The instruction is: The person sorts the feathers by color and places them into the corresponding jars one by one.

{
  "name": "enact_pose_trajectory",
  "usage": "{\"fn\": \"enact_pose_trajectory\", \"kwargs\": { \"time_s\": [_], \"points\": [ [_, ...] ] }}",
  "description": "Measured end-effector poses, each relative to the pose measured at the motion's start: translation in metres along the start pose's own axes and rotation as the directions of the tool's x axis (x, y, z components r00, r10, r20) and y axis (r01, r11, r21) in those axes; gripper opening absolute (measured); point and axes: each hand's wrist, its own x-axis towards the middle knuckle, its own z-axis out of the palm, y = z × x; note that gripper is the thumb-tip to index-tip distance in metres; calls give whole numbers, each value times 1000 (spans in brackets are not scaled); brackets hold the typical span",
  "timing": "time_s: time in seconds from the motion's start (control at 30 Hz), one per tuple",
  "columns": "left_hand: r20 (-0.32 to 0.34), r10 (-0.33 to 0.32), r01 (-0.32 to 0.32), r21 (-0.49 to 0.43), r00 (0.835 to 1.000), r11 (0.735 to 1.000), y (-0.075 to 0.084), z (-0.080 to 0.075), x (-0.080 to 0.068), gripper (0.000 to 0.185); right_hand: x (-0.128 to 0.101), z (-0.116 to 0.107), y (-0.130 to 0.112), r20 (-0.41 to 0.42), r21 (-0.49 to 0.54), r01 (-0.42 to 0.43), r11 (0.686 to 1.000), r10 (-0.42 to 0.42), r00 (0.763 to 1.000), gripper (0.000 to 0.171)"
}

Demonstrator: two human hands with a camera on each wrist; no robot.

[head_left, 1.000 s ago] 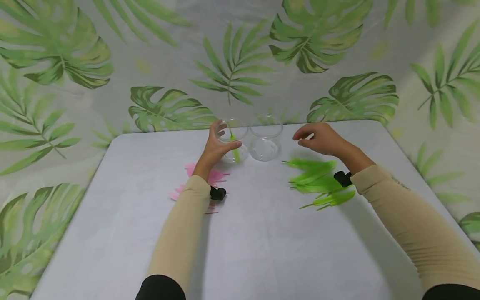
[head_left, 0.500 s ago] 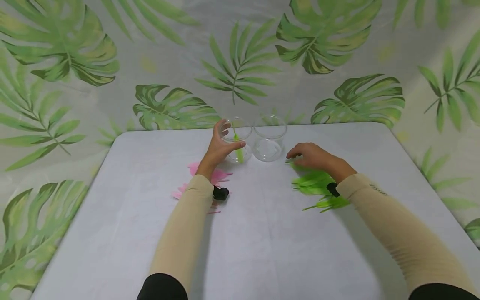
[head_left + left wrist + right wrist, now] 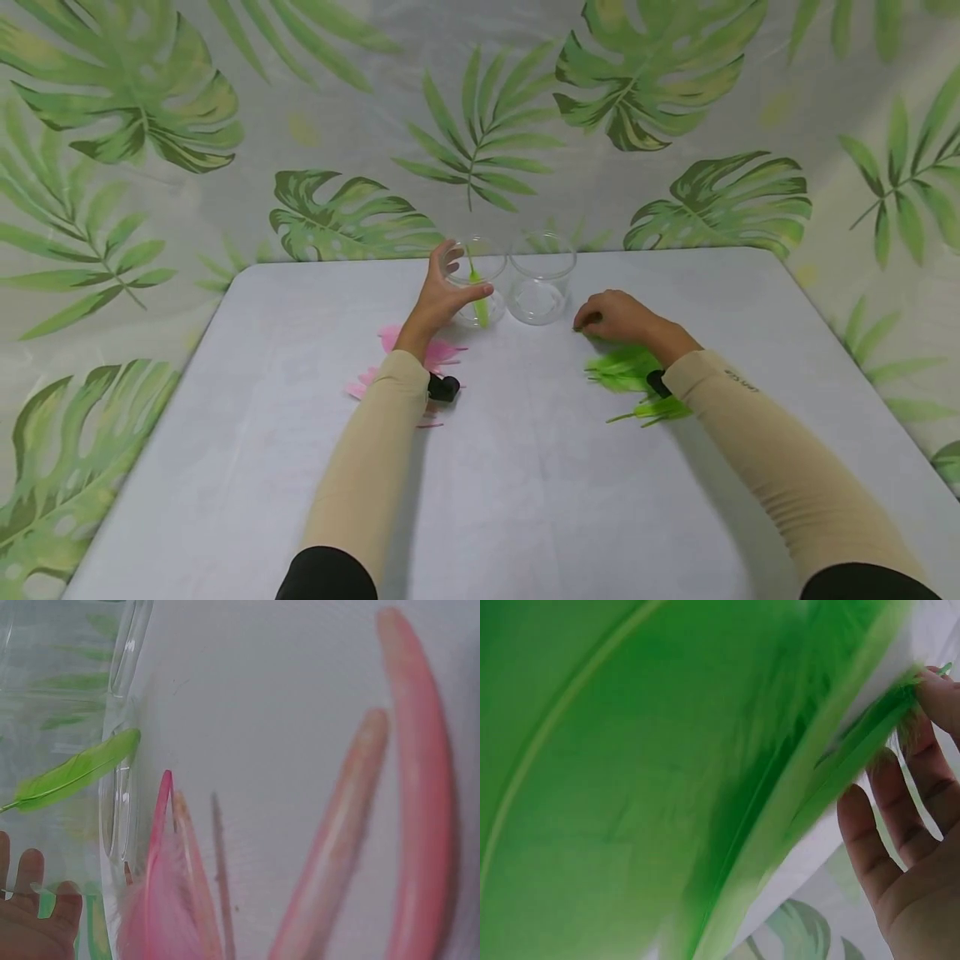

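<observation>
On the left, my left hand (image 3: 438,302) grips a clear plastic cup (image 3: 492,268), with the thumb across its front and the fingers round its far side. A green feather (image 3: 79,772) stands inside this cup, quill up. Touching or very near it on the right is a second clear cup (image 3: 538,292), with nothing seen inside. My right hand (image 3: 621,318) is low over the table, right of the cups. Its thumb and fingertips pinch the quill end of another green feather (image 3: 870,739). In the head view the hand mostly hides that feather.
More green feathers (image 3: 622,367) lie below my right hand, partly under the wrist. Pink feathers (image 3: 437,353) lie beneath my left forearm. The white-covered table (image 3: 517,483) ends at a leaf-patterned cloth (image 3: 337,125) behind the cups.
My right hand has come down and slightly left from above the table to the top green feather, and now pinches its quill. The left hand still grips the cup.
</observation>
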Motion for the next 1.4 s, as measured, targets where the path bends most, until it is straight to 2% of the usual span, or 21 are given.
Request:
{"fn": "enact_pose_trajectory", "kwargs": {
  "time_s": [0.2, 0.23, 0.43, 0.47, 0.9, 1.13, 1.4],
  "points": [
    [3, -6, 6, 2, 1000, 1000, -1, -1, 1, 103, 1, 1, 2, 5, -6, -14, 1000, 14, 1000, 13],
    [-2, 2, -2, 4, 1000, 1000, -6, 0, 3, 103, 1, 1, 2, 4, -4, -18, 1000, 18, 1000, 13],
    [-2, 7, -7, 2, 1000, 1000, -5, 0, 3, 102, 3, 1, 4, 3, 6, -48, 999, 48, 999, 13],
    [3, -3, 3, 1, 1000, 1000, 0, -1, 0, 102, 3, 1, 3, 2, 7, -50, 999, 50, 999, 13],
    [4, -7, 7, 11, 1000, 1000, -1, -1, 2, 101, 3, -9, 3, -4, 30, -81, 996, 81, 997, 15],
    [-16, 2, -2, 5, 1000, 1000, -25, -1, 17, 103, 5, -25, 5, -24, 82, -124, 989, 126, 992, 18],
    [-36, 16, -15, 29, 999, 999, -33, 0, 18, 101, 9, -51, 11, -72, 171, -186, 968, 201, 977, 22]
  ]
}}
